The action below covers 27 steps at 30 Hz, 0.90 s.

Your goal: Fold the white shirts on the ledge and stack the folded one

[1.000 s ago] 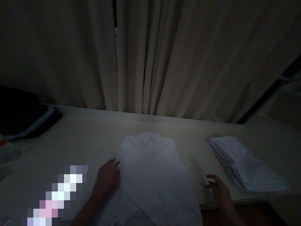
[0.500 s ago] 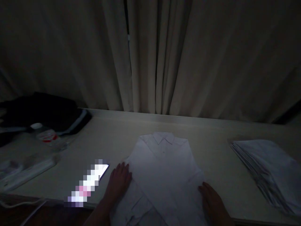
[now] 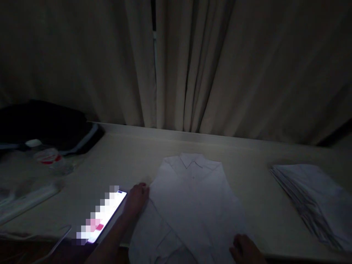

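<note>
A white collared shirt [image 3: 192, 205] lies spread on the table in front of me, its collar toward the curtain and its lower part running off the near edge. My left hand [image 3: 137, 198] is at the shirt's left edge, below the shoulder, with its fingers curled in and pinching the cloth there. Lower down, near the table's front edge, my right hand [image 3: 244, 249] has its fingers bent around the shirt's right edge. The dim light blurs the fingertips.
Left of my left forearm lies a lit phone [image 3: 106, 216]. Farther left are a plastic bottle [image 3: 52, 157], dark folded clothing [image 3: 44, 124] and a long pale object [image 3: 30, 201]. A stack of white folded garments [image 3: 313, 198] sits at the right. Curtains [image 3: 170, 73] hang behind the table [image 3: 129, 146].
My left hand has gone from lying flat with spread fingers to curling at the shirt's edge, slightly higher. My right hand has moved down along the right edge, and its fingers have bent.
</note>
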Motion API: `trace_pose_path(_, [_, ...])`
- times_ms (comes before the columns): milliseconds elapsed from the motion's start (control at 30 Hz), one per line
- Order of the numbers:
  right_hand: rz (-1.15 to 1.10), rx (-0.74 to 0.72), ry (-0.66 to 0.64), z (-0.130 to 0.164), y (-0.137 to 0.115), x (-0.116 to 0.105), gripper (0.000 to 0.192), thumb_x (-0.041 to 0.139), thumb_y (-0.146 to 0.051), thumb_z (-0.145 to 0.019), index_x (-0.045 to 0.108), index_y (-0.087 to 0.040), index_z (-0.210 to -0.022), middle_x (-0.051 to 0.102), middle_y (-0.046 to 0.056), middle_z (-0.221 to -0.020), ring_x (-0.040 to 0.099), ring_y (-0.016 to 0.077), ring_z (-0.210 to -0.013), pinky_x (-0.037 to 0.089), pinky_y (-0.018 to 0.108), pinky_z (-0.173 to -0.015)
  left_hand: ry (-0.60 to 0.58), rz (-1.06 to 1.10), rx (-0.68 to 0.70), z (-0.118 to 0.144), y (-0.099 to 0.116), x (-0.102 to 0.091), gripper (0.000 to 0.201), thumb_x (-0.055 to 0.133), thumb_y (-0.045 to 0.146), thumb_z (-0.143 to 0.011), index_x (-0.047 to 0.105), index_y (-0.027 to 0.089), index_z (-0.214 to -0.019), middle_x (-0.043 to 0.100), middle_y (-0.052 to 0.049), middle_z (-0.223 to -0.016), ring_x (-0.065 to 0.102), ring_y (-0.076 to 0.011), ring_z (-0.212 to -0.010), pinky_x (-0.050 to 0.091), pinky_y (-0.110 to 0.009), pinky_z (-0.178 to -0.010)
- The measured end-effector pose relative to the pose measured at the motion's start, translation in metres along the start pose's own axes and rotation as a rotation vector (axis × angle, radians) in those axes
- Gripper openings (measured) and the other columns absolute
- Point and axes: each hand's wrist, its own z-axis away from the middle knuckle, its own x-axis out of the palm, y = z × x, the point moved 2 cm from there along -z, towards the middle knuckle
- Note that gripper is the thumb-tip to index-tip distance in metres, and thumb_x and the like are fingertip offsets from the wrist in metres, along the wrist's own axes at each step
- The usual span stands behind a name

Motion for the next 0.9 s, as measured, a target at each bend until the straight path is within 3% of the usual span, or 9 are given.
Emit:
trace_pose_path(100, [-0.060,-0.005,-0.015,0.005,-0.018,-0.023,0.023,0.037,-0.031,-0.084,0.056,-0.019,-0.082,0.066,0.010,-0.089,0.062,0.0194,-0.083,0.046,0.031,-0.078,0.102,0.098,0.063,0.024,0.001,0.003,0.047,0.033,0.038,-0.086,0.053,0.010,-0.119,0.062,-0.016,-0.115,0.059,-0.0249,-0.107,0.046,-0.039,-0.092])
trace_pose_path(233, [-0.100,0.043,-0.084,0.010,-0.025,-0.038,0.018,0.039,-0.033,-0.085,0.052,-0.020,-0.088,0.066,0.006,-0.084,0.062,0.0178,-0.075,0.044,0.029,-0.068,0.137,0.199,0.203,0.061,0.004,0.017,0.042,0.040,0.040,-0.082,0.059,0.014,-0.110,0.066,-0.013,-0.108,0.062,-0.0244,-0.101,0.050,-0.041,-0.090])
trace_pose_path(333, [-0.014,0.047,-0.084,0.015,-0.018,-0.032,0.017,0.050,-0.027,-0.077,0.055,-0.020,-0.092,0.067,0.008,-0.093,0.063,0.0200,-0.085,0.044,0.030,-0.075,0.129,0.193,0.264,0.078,0.008,0.027,0.037,0.041,0.037,-0.080,0.062,0.016,-0.103,0.067,-0.013,-0.106,0.062,-0.0254,-0.101,0.050,-0.043,-0.091])
trace_pose_path(433, [0.032,0.026,-0.073,0.018,-0.011,-0.021,0.020,0.048,-0.020,-0.076,0.060,-0.019,-0.092,0.066,0.011,-0.105,0.061,0.0209,-0.098,0.043,0.031,-0.086,0.140,0.241,0.271,0.089,0.018,0.029,0.036,0.041,0.035,-0.080,0.062,0.016,-0.102,0.068,-0.013,-0.105,0.063,-0.0249,-0.101,0.051,-0.044,-0.091])
trace_pose_path(567, [0.027,0.051,-0.055,0.018,-0.011,-0.015,0.040,0.050,-0.019,-0.076,0.055,-0.017,-0.116,0.060,0.015,-0.122,0.056,0.0226,-0.112,0.040,0.033,-0.096,0.081,0.338,0.293,0.107,0.036,0.028,0.035,0.040,0.037,-0.082,0.061,0.018,-0.104,0.068,-0.010,-0.106,0.063,-0.0229,-0.102,0.052,-0.043,-0.092])
trace_pose_path(767, [0.003,-0.022,-0.022,0.009,-0.027,-0.023,0.020,0.041,-0.018,-0.080,0.061,-0.019,-0.086,0.068,0.009,-0.093,0.064,0.0175,-0.086,0.046,0.027,-0.078,0.019,0.391,0.272,0.129,0.047,0.024,0.034,0.041,0.037,-0.086,0.060,0.019,-0.106,0.068,-0.009,-0.107,0.065,-0.0205,-0.100,0.055,-0.038,-0.087])
trace_pose_path(833, [-0.020,-0.037,-0.059,0.003,-0.026,-0.023,0.022,0.040,-0.022,-0.082,0.060,-0.019,-0.090,0.069,0.008,-0.090,0.064,0.0173,-0.080,0.047,0.027,-0.074,0.073,0.336,0.306,0.137,0.052,0.024,0.031,0.042,0.035,-0.086,0.060,0.019,-0.106,0.069,-0.009,-0.105,0.066,-0.0201,-0.097,0.056,-0.037,-0.084])
trace_pose_path(900, [0.025,-0.020,-0.089,-0.001,-0.020,-0.018,0.025,0.045,-0.024,-0.079,0.060,-0.019,-0.099,0.069,0.011,-0.098,0.065,0.0208,-0.087,0.047,0.031,-0.077,0.145,0.258,0.437,0.149,0.066,0.031,0.028,0.048,0.032,-0.083,0.062,0.021,-0.104,0.070,-0.009,-0.101,0.066,-0.0214,-0.095,0.056,-0.038,-0.082])
